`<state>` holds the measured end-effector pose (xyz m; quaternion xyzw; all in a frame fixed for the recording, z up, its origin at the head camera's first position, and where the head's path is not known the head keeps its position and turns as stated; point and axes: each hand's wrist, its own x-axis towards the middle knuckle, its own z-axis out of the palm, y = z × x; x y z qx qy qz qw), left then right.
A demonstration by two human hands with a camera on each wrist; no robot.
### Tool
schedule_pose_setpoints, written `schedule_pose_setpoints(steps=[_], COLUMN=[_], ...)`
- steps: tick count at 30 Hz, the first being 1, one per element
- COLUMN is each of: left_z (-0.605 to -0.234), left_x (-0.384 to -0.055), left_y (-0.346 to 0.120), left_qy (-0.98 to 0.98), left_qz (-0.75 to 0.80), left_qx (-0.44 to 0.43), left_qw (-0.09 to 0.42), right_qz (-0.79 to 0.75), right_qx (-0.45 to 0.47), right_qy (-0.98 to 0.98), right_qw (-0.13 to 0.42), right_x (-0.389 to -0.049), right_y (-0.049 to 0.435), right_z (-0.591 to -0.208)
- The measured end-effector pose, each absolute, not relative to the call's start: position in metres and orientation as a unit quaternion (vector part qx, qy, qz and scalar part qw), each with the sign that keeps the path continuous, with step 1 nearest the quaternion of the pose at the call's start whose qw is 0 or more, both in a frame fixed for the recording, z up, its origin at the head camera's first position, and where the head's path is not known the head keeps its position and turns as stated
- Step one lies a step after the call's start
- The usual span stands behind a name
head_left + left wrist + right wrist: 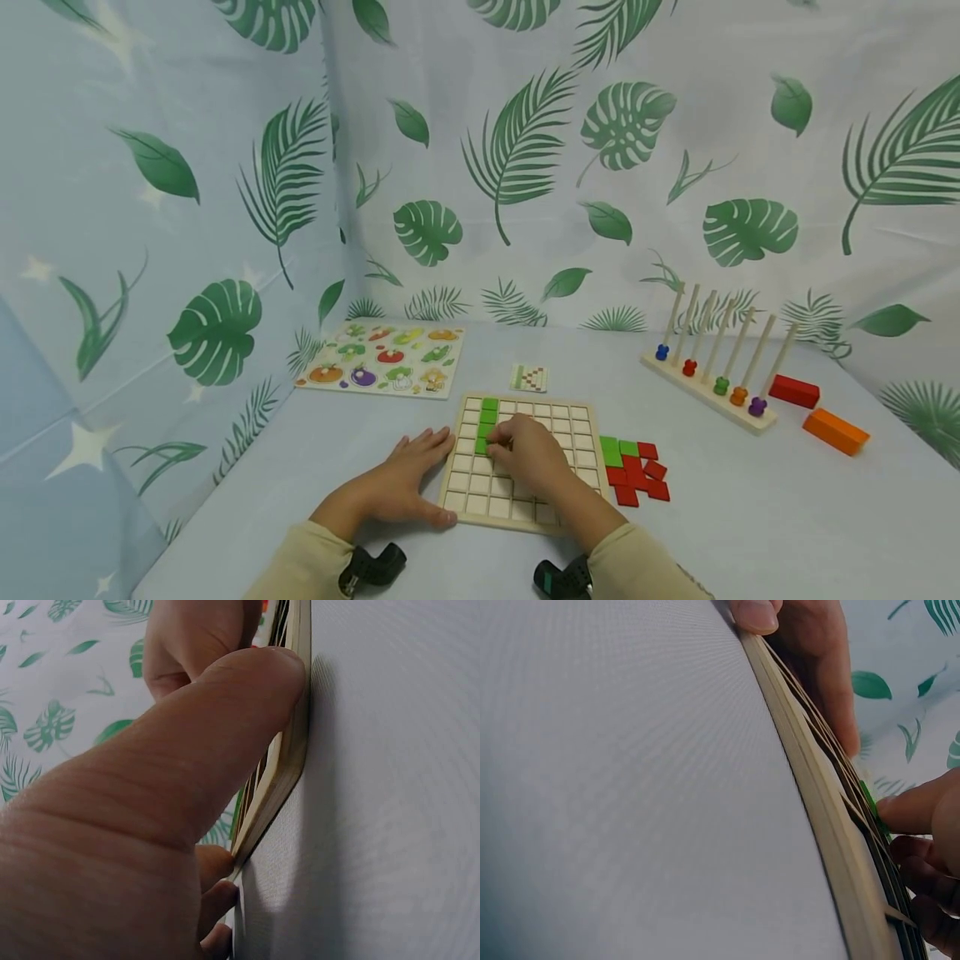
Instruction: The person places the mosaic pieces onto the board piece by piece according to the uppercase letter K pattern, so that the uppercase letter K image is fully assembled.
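A square wooden grid board (525, 527) lies flat on the table, with a column of green square tiles (486, 425) in its upper left cells. My left hand (405, 479) rests along the board's left side with fingers spread. Its thumb (255, 682) touches the near left corner. Over the board, my right hand (528, 454) has its fingers curled, the thumb and index fingertips at the lowest green tile (481, 446). In the right wrist view a fingertip meets the green tile (871, 802); the far side of that grip is hidden.
Loose red tiles (636, 473) and green tiles (611, 452) lie right of the board. A small pattern card (529, 378) sits behind it. Farther off are a vegetable puzzle board (390, 358), a peg stand (705, 385) with coloured bears, a red block (795, 391) and an orange block (836, 432).
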<state>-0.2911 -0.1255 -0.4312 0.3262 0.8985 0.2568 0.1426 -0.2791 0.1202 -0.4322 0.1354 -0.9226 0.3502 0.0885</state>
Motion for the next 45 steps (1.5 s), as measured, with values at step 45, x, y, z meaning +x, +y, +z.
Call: schedule_pose_setpoints(steps=[45], left_z=[-0.434], left_x=[-0.293], left_y=[-0.126], left_qy=[0.900], left_qz=[0.251], left_qx=[0.328], left_qw=[0.140], right_qz=[0.330], right_qx=[-0.032], right_qy=[-0.943], right_qw=[-0.005], right_x=[-0.273], right_y=[0.281], right_z=[-0.415])
